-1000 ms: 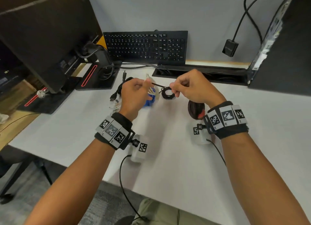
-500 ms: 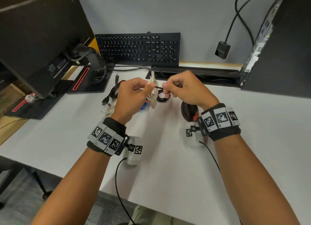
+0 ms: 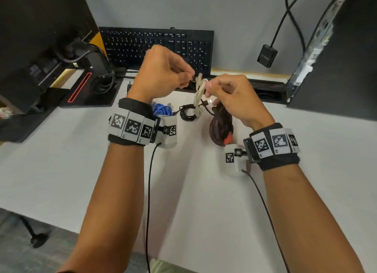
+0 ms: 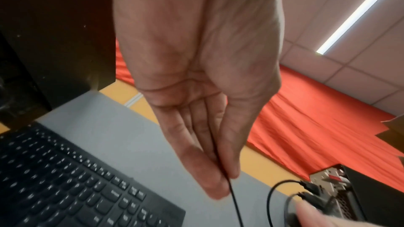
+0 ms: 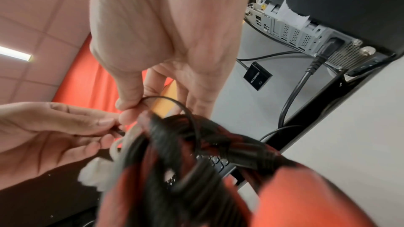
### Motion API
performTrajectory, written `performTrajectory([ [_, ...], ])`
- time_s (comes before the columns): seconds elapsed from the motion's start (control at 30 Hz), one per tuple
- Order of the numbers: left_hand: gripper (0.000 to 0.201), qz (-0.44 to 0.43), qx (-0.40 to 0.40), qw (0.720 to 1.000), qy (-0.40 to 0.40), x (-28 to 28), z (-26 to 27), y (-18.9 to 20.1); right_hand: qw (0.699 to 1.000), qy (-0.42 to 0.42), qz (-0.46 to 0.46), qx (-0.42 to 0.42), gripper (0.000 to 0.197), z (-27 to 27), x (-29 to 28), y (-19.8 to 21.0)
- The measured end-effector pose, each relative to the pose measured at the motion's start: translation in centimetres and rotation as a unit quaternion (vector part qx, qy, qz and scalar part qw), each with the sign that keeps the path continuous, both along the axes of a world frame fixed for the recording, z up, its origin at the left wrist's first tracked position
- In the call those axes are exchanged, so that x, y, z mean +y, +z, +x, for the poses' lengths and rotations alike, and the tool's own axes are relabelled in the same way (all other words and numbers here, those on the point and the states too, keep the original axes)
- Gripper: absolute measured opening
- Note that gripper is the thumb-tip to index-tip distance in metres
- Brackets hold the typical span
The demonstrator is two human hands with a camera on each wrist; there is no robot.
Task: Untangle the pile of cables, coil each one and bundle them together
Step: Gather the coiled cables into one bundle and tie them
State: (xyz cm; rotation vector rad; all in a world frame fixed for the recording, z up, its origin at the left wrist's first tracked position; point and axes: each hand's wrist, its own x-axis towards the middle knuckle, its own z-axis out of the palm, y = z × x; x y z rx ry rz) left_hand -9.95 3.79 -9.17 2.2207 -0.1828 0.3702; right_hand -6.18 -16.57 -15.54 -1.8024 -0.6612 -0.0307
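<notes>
Moved: both hands raised higher above the tabletop, white cable lifted along.
White cable: pale folded bundle, thin black cable crossing it.
Left hand: grip pinching black cable.
Right hand: grip pinching white bundle.
Unclear: red-black coil partly hidden, blurred.

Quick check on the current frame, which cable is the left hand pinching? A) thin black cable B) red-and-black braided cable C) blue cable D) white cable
A. The left hand pinches the thin black cable between thumb and fingers, while the blue cable lies on the desk, the right hand holds the white cable, and the red-and-black braided cable hangs under the right hand.
</notes>
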Motion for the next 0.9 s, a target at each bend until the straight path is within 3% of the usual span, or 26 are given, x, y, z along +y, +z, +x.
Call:
performTrajectory([
  [0.1, 0.008, 0.003, -0.01, 1.0, -0.006, -0.2, -0.2, 0.2, 0.999, -0.024, 0.028, -0.032, 0.028, 0.1, 0.0, 0.4],
  [0.33, 0.012, 0.0, -0.052, 0.995, -0.086, -0.7, -0.1, 1.0, 0.998, 0.05, 0.036, -0.002, 0.027, -0.8, 1.6, 0.4],
  [0.5, 0.014, -0.057, 0.005, 0.991, -0.123, 0.7, 0.7, -0.5, 0.995, 0.036, 0.083, 0.04, 0.029, -0.7, 0.8, 0.3],
  [0.57, 0.018, 0.003, 0.052, 0.998, -0.047, 1.1, 1.8, -1.6, 0.996, 0.03, 0.071, 0.044, 0.029, -0.6, 0.5, 0.5],
  [0.63, 0.022, 0.138, 0.111, 0.984, 0.019, 1.1, 2.6, -2.9, 0.998, 0.026, 0.047, 0.045, 0.03, -0.4, 0.1, 0.5],
  [0.7, 0.024, 0.226, 0.181, 0.957, 0.017, 0.5, 3.0, -4.2, 0.998, 0.028, 0.027, 0.046, 0.031, -0.3, -0.2, 0.5],
  [0.8, 0.036, 0.283, 0.279, 0.918, -0.013, -1.0, 3.0, -5.2, 0.998, 0.024, 0.015, 0.051, 0.033, -0.2, -0.7, 0.4],
  [0.9, 0.053, 0.36, 0.318, 0.877, -0.006, -2.2, 2.9, -5.2, 0.998, 0.013, 0.01, 0.057, 0.034, 0.0, -1.0, 0.4],
])
